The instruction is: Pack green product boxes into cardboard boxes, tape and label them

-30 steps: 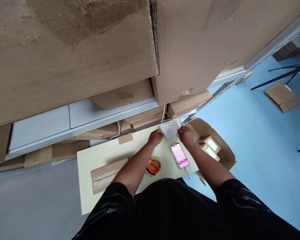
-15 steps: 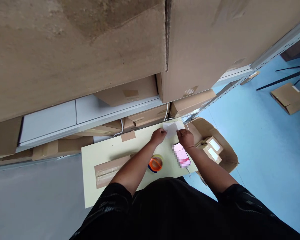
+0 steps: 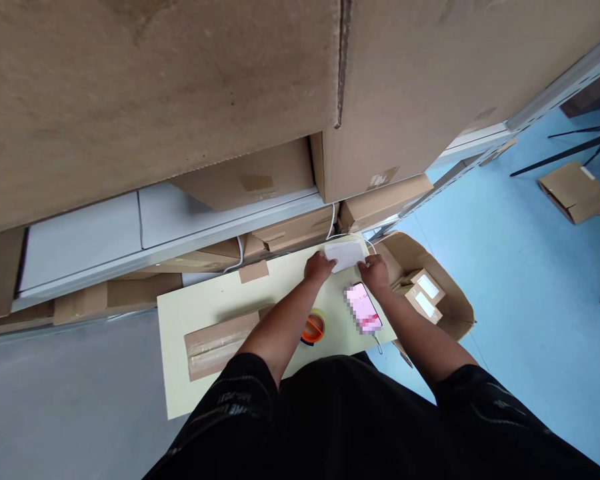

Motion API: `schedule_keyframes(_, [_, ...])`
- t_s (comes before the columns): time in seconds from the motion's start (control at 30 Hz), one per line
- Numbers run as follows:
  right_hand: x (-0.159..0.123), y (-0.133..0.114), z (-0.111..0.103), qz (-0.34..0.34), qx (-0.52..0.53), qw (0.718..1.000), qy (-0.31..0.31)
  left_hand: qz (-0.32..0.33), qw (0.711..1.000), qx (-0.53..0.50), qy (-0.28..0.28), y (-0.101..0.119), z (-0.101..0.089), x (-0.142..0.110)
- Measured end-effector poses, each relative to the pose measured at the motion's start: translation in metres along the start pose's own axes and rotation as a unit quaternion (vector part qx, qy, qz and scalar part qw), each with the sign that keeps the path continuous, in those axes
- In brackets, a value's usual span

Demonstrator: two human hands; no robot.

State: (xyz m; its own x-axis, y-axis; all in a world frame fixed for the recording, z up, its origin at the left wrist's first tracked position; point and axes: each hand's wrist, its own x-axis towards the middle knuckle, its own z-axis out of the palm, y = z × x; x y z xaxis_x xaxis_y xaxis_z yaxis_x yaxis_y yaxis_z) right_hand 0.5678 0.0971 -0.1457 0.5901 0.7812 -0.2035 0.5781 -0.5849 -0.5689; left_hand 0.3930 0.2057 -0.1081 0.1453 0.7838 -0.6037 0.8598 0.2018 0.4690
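Note:
Both hands meet at the far right of a pale yellow table (image 3: 210, 313). My left hand (image 3: 319, 268) pinches the left edge of a small white sheet of paper (image 3: 346, 254), and my right hand (image 3: 375, 272) grips its right edge. A phone (image 3: 363, 309) with a lit pink screen lies just below my right hand, with a cable at its near end. An orange tape roll (image 3: 313, 327) sits beside my left forearm. A flat brown cardboard piece (image 3: 219, 344) with clear tape lies on the table's left half.
Large cardboard boxes (image 3: 180, 87) fill grey shelving (image 3: 180, 233) above and behind the table. An open carton (image 3: 433, 293) with small labelled boxes stands on the blue floor to the right. A folded carton (image 3: 574, 191) and black stand legs (image 3: 565, 147) lie farther right. White cables (image 3: 330, 227) hang behind the table.
Both hands kept hold of the white paper and drew slightly closer together over it. The view shifted a little; the phone and tape roll stayed put.

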Motion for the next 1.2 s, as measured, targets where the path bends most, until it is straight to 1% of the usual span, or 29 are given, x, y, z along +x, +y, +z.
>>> schedule_keyframes(0.03, [0.001, 0.001, 0.001, -0.001, 0.007, 1.000, 0.004, -0.004, 1.000, 0.000, 0.013, 0.002, 0.000, 0.001])
schedule_keyframes(0.1, [0.003, 0.001, 0.002, 0.006, 0.014, 1.000, -0.007, -0.005, 1.000, -0.006, 0.030, 0.006, 0.002, 0.003])
schedule_keyframes(0.23, [0.006, 0.000, 0.000, 0.024, 0.024, 0.998, -0.054, 0.032, 0.997, -0.046, 0.046, 0.009, 0.005, 0.011])
schedule_keyframes(0.33, [0.007, -0.001, 0.000, 0.036, 0.058, 0.996, -0.058, 0.047, 0.994, -0.076, 0.068, 0.008, 0.005, 0.019])
schedule_keyframes(0.4, [0.006, -0.001, 0.000, 0.039, 0.075, 0.994, -0.064, 0.048, 0.993, -0.078, 0.071, 0.008, 0.002, 0.023])
schedule_keyframes(0.5, [0.003, -0.002, -0.001, 0.013, 0.062, 0.995, -0.075, 0.062, 0.995, -0.049, 0.063, 0.007, -0.004, 0.023])
schedule_keyframes(0.6, [-0.002, -0.005, -0.002, -0.054, 0.017, 0.997, -0.042, 0.098, 0.991, 0.055, 0.075, 0.008, -0.012, 0.017])
schedule_keyframes(0.67, [-0.006, -0.009, -0.003, -0.098, 0.000, 0.995, -0.019, 0.142, 0.974, 0.150, 0.088, 0.009, -0.017, 0.010])
schedule_keyframes(0.7, [-0.007, -0.011, -0.004, -0.114, 0.002, 0.993, -0.018, 0.169, 0.962, 0.192, 0.094, 0.009, -0.019, 0.006])
schedule_keyframes(0.77, [-0.008, -0.016, -0.005, -0.134, 0.016, 0.990, -0.033, 0.219, 0.937, 0.253, 0.103, 0.008, -0.021, 0.001])
schedule_keyframes(0.83, [-0.007, -0.019, -0.005, -0.139, 0.021, 0.989, -0.050, 0.250, 0.919, 0.282, 0.111, 0.007, -0.021, -0.001])
schedule_keyframes(0.97, [-0.003, -0.022, -0.006, -0.134, 0.011, 0.990, -0.052, 0.272, 0.916, 0.267, 0.127, 0.002, -0.019, -0.007])
schedule_keyframes(1.03, [-0.004, -0.024, -0.009, -0.122, 0.033, 0.991, -0.052, 0.303, 0.911, 0.250, 0.123, 0.001, -0.016, -0.012])
schedule_keyframes(1.1, [-0.007, -0.026, -0.013, -0.095, 0.079, 0.991, -0.057, 0.352, 0.899, 0.242, 0.103, 0.001, -0.012, -0.021])
schedule_keyframes(1.2, [-0.017, -0.031, -0.019, -0.038, 0.170, 0.982, -0.073, 0.417, 0.878, 0.230, 0.052, 0.006, -0.003, -0.037])
